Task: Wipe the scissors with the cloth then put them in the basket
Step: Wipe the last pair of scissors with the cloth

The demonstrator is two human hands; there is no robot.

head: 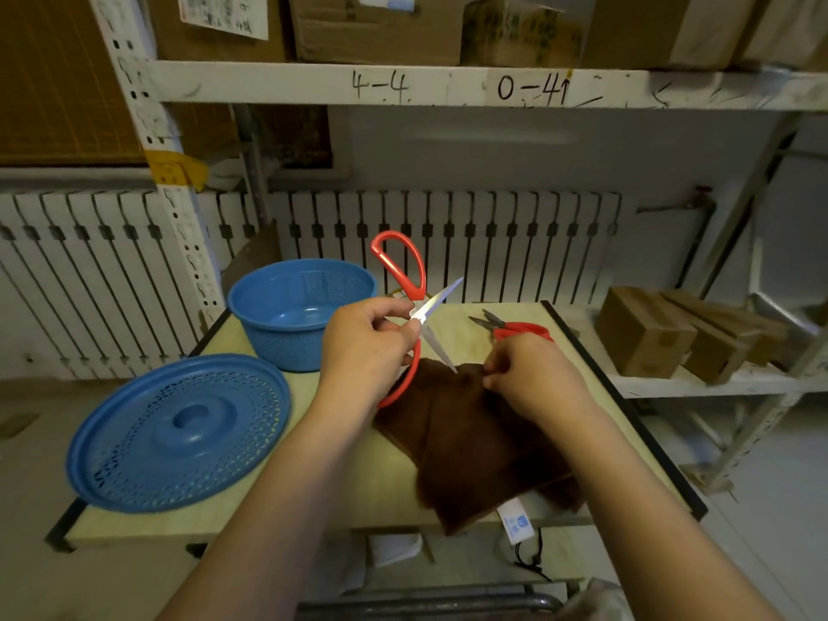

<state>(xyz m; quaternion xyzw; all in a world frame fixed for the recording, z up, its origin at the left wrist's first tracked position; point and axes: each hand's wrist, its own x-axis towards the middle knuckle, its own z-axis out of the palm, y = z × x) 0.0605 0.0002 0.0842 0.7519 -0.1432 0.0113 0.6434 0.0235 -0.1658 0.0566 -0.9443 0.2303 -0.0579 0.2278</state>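
My left hand (365,347) grips a pair of red-handled scissors (403,271) near the pivot, held above the table with the blades spread open. One blade points up and right, the other points down onto the brown cloth (466,437). My right hand (533,378) pinches the far edge of the cloth close to the lower blade tip. The cloth lies on the table's right half and hangs over the front edge. The blue basket (309,280) stands at the back left with nothing visible inside. A second pair of red scissors (515,328) lies on the table behind my right hand.
A blue perforated lid (179,432) lies on the table's front left corner. The small table (269,513) has a dark rim. Cardboard boxes (645,333) sit on a low shelf to the right. A white radiator and metal shelving stand behind.
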